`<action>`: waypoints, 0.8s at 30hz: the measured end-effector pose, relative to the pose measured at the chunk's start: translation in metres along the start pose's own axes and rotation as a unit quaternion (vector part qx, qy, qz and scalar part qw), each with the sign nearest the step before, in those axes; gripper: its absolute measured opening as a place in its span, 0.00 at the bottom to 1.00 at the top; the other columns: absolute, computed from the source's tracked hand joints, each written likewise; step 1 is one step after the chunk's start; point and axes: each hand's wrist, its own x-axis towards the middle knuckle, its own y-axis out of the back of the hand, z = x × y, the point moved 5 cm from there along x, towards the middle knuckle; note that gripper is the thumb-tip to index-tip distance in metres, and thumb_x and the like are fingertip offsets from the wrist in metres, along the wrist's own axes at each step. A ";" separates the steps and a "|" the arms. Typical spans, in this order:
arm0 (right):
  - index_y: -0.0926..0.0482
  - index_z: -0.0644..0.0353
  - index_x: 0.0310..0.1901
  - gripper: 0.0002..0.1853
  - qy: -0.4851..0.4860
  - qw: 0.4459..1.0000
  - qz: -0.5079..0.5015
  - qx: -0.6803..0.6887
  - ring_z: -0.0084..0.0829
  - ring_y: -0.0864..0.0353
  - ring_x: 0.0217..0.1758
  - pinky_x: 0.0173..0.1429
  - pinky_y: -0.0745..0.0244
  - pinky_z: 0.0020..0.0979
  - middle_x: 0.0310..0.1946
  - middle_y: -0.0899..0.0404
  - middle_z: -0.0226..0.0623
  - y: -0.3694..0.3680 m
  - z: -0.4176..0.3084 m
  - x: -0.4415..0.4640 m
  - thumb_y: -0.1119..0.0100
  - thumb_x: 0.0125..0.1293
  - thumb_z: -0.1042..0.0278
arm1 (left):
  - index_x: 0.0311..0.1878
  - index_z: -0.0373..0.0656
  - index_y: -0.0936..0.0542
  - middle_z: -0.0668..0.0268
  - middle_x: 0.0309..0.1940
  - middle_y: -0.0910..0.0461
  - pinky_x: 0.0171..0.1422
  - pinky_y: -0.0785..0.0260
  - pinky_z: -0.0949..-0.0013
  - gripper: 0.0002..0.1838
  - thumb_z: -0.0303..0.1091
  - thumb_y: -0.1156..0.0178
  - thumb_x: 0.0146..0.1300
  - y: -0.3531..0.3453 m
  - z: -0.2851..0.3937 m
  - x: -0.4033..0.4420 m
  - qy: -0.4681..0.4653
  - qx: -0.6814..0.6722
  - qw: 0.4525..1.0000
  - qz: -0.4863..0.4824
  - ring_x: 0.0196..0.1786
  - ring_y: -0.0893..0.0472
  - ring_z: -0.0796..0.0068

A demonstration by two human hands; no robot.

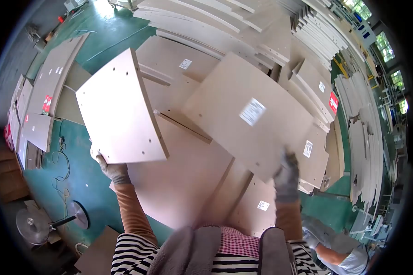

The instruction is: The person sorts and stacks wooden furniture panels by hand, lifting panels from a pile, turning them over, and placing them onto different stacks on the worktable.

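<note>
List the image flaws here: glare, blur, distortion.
Head view: strong fisheye bending, black corners; glare on the green floor at upper left; windows at right overexposed. Head view: left board near white in places; right board and right hand smeared, probably by motion, its label unreadable.

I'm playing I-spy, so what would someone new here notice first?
Probably the bright panel that the left hand holds up, with small dark holes near its edges. Next comes the wide panel in the right hand, a white label on its face. Around them, more panels lie in piles over a green floor.
</note>
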 end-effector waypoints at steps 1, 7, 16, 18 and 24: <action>0.30 0.60 0.61 0.24 0.032 0.987 -0.134 0.082 0.33 0.24 0.57 0.62 0.27 0.38 0.55 0.25 0.37 -0.056 -0.002 0.010 0.38 0.65 0.65 | 0.70 0.48 0.36 0.59 0.69 0.36 0.74 0.48 0.47 0.32 0.54 0.50 0.68 -0.006 0.001 -0.015 0.005 -0.016 1.000 0.004 0.69 0.37 0.56; 0.29 0.61 0.57 0.25 -0.118 0.985 -0.108 0.069 0.33 0.22 0.50 0.52 0.22 0.39 0.50 0.23 0.38 -0.151 0.112 0.104 0.33 0.62 0.61 | 0.69 0.43 0.37 0.59 0.66 0.33 0.70 0.41 0.51 0.36 0.57 0.45 0.65 0.008 0.016 -0.056 0.009 0.015 0.999 0.051 0.64 0.33 0.56; 0.30 0.59 0.55 0.25 -0.192 0.953 -0.084 -0.218 0.40 0.18 0.40 0.44 0.19 0.44 0.40 0.21 0.38 -0.174 0.168 0.138 0.35 0.63 0.55 | 0.69 0.44 0.35 0.60 0.62 0.29 0.67 0.36 0.54 0.37 0.63 0.54 0.67 -0.007 0.010 -0.069 0.039 0.003 0.994 0.099 0.60 0.28 0.57; 0.28 0.59 0.54 0.22 -0.210 0.924 -0.114 -0.298 0.42 0.17 0.39 0.44 0.20 0.44 0.40 0.20 0.39 -0.183 0.135 0.112 0.37 0.64 0.58 | 0.69 0.44 0.35 0.60 0.61 0.29 0.66 0.36 0.55 0.37 0.64 0.55 0.67 -0.017 0.009 -0.072 0.047 0.004 0.994 0.102 0.59 0.28 0.57; 0.20 0.54 0.46 0.13 0.218 0.681 -0.041 -0.698 0.42 0.17 0.47 0.46 0.21 0.41 0.45 0.17 0.40 -0.228 0.075 0.157 0.41 0.59 0.66 | 0.68 0.43 0.35 0.60 0.61 0.28 0.64 0.34 0.54 0.38 0.64 0.56 0.67 -0.021 0.004 -0.073 0.049 0.010 0.993 0.104 0.59 0.27 0.58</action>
